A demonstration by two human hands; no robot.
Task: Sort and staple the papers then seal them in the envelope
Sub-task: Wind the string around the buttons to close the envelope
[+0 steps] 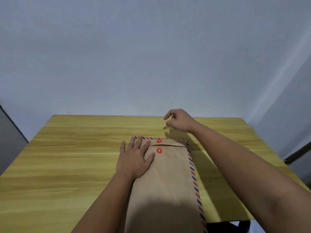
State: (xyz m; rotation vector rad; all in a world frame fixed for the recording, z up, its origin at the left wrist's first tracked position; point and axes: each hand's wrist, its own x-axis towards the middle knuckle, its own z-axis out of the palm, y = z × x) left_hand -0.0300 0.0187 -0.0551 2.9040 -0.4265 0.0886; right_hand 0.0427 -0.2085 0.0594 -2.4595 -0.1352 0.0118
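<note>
Kraft envelope (168, 179), near end cut off, lies flap-closed on the table (67, 157). Left hand (134, 158) presses it flat. Right hand (179, 120) hovers, fingers loosely curled; any string unclear.

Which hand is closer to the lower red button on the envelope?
Left. The left hand lies flat on the envelope, just beside the lower red button; the right hand hovers beyond the flap.

Wooden table (67, 157) (yellowish grain) bears a brown envelope (168, 182)
</note>
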